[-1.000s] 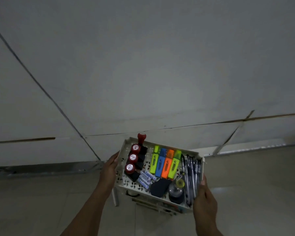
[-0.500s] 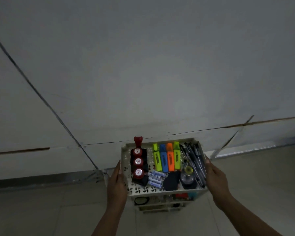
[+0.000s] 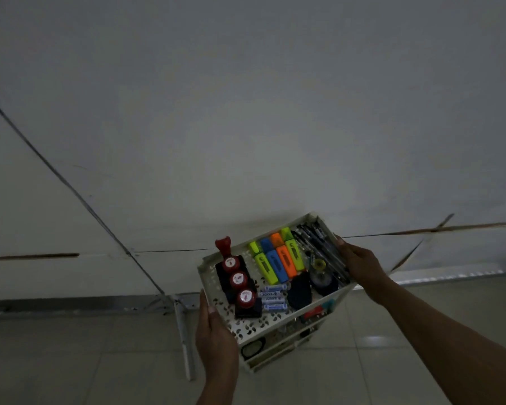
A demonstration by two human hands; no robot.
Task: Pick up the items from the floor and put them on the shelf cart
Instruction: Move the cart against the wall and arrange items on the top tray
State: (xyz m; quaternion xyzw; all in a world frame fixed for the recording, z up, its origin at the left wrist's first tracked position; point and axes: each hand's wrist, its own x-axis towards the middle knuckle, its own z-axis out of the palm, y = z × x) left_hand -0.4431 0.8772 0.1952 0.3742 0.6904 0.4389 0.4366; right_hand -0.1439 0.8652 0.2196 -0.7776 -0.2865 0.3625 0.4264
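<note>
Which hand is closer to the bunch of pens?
The right hand. It grips the tray edge right beside the pens. The left hand holds the opposite edge, near the red stamps, with the highlighters in between.

White perforated shelf cart [image 3: 247, 327] on tiled floor [image 3: 100, 361], top shelf carrying stamps [image 3: 237, 280] at left edge, highlighters [image 3: 276, 260] mid-back, batteries [image 3: 273, 296], pens [image 3: 322, 247] along right edge.

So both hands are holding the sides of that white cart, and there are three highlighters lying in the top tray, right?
Not quite: the head view shows four highlighters, yellow, blue, orange and green, not three. The rest holds: the left hand and right hand grip opposite sides of the white cart, and the highlighters lie in its top tray.
</note>
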